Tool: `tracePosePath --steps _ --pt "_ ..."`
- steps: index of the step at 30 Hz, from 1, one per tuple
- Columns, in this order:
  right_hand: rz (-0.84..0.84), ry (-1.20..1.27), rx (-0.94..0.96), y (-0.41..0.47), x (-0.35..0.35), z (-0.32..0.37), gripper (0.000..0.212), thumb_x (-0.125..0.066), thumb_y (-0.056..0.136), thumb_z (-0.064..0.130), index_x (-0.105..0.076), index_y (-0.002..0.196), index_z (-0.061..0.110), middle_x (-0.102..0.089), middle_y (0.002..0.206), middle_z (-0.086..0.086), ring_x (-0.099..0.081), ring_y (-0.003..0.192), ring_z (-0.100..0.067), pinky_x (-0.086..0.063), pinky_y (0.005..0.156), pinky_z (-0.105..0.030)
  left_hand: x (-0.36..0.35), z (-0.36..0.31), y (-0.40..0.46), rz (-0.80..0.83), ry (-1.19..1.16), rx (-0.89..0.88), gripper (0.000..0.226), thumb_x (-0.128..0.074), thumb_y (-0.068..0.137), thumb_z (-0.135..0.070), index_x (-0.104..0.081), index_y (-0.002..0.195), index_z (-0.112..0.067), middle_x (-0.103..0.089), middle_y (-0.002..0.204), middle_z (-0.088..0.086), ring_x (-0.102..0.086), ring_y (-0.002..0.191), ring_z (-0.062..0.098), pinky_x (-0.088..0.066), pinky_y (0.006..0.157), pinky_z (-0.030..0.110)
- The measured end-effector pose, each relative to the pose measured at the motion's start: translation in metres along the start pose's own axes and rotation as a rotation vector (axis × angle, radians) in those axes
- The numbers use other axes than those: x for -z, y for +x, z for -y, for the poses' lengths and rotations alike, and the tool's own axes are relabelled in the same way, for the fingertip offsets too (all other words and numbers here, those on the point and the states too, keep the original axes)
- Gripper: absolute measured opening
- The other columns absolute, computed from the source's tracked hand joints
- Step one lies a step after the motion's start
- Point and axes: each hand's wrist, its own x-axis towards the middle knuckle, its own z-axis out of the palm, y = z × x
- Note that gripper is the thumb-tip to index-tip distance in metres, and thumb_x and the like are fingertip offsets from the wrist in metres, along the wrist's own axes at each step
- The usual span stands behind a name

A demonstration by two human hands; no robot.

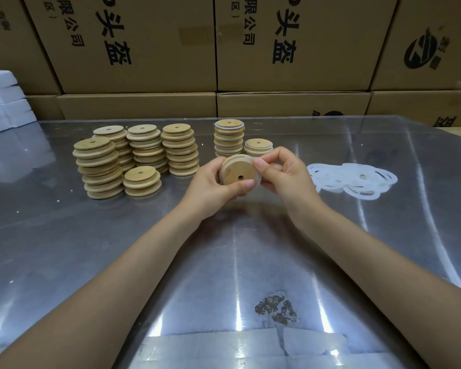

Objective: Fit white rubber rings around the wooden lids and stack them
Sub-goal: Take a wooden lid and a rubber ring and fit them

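Left hand (213, 182) grips a wooden lid (238, 173) from the side and below, thumb curled over the lower edge of its face. Right hand (282, 174) pinches the lid's right rim between thumb and curled fingers, where a thin white ring (253, 159) shows along the upper right edge. The lid is held above the metal table (224, 262), tilted so that its flat round face, with a small hole near the centre, points toward the camera and slightly up; its axis runs from the far side toward the viewer.

Just beyond the hands stand two stacks of ringed lids (229, 137), one tall and one short, white edges visible. Well to the left of the left hand stand the plain lid stacks (136, 155), five in all, faces up. To the right of the right hand lies a loose heap of white rings (354, 179) flat on the table.

Cardboard boxes (290, 49) behind the table carry large black Chinese characters, including 头盔 and 限公司, and a round black logo at far right.
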Motion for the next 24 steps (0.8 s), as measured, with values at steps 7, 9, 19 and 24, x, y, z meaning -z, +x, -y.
tracePosePath --steps 7,9,19,24 --pt "0.0 -0.068 0.052 -0.0033 0.0005 0.0026 0.013 -0.065 0.089 0.016 -0.059 0.078 0.019 -0.068 0.078 0.0 -0.061 0.074 -0.006 -0.049 0.064 -0.022 -0.0002 -0.0013 -0.0007 -0.041 -0.197 0.089 0.034 -0.072 0.08 -0.008 -0.058 0.112 -0.008 -0.065 0.088 0.003 -0.068 0.071 0.01 -0.051 0.058 0.017" --pt "-0.003 -0.081 0.052 -0.0028 0.0005 0.0001 0.015 -0.064 0.089 0.014 -0.058 0.076 0.019 -0.067 0.077 -0.001 -0.061 0.074 -0.007 -0.048 0.065 -0.022 0.0012 -0.001 -0.0001 -0.043 -0.149 0.076 0.035 -0.072 0.08 -0.009 -0.058 0.112 -0.008 -0.064 0.088 0.001 -0.066 0.071 0.007 -0.052 0.06 0.017" --pt "-0.006 -0.031 -0.096 0.0023 0.0054 0.0022 0.011 -0.062 0.091 0.022 -0.059 0.081 0.018 -0.07 0.081 0.001 -0.066 0.085 -0.011 -0.05 0.072 -0.019 0.0039 -0.0023 0.001 -0.019 -0.122 0.089 0.037 -0.073 0.08 -0.016 -0.059 0.114 -0.016 -0.066 0.093 -0.006 -0.065 0.083 0.001 -0.054 0.069 0.018" --pt "0.019 -0.034 -0.078 0.0001 0.0059 0.0031 0.006 -0.065 0.089 0.025 -0.063 0.085 0.02 -0.072 0.079 0.008 -0.069 0.08 -0.002 -0.05 0.065 -0.013 0.0014 -0.0012 -0.0003 -0.015 -0.235 0.125 0.036 -0.068 0.084 -0.02 -0.058 0.118 -0.011 -0.067 0.096 -0.002 -0.068 0.084 0.005 -0.055 0.069 0.019"
